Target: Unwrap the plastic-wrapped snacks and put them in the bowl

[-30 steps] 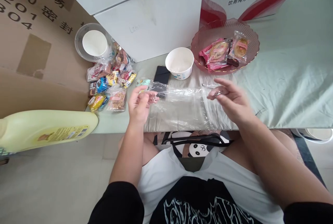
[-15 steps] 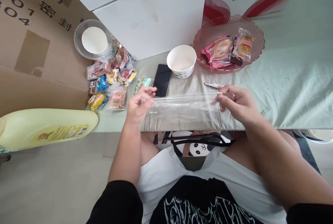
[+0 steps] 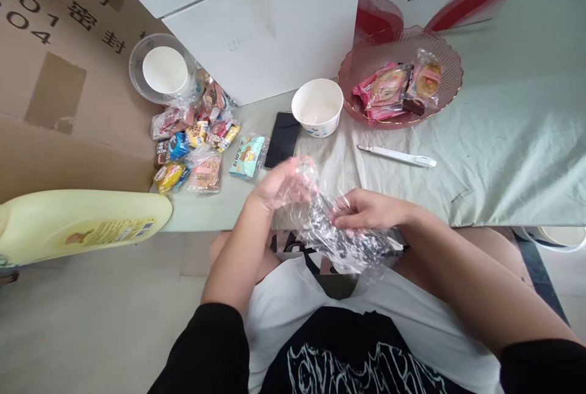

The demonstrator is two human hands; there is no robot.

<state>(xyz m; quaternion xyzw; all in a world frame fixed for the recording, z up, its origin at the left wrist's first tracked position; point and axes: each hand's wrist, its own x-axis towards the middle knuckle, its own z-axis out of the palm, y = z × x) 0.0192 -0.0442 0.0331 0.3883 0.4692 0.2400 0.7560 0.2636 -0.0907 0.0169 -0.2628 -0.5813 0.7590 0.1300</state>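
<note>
A crumpled clear plastic bag is bunched between my hands, over the table's front edge and my lap. My left hand, slightly blurred, has its fingers curled in the film, which partly covers them. On the other side my right hand is closed, pinching the film between thumb and fingers. Just beyond my hands lie a dark phone and a white utility knife. A white paper bowl stands between them, farther back. The small teal snack packet rests left of the phone.
A pink ribbed glass bowl holds several wrapped snacks. More packets are piled at left, by a plastic tub with a paper cup. A yellow bottle, a cardboard box and white boxes border the table.
The bag, stretched straight between my hands before, is now crumpled and lower. My hands have come together, the left moving right and the right moving left, uncovering the knife and the teal packet.
</note>
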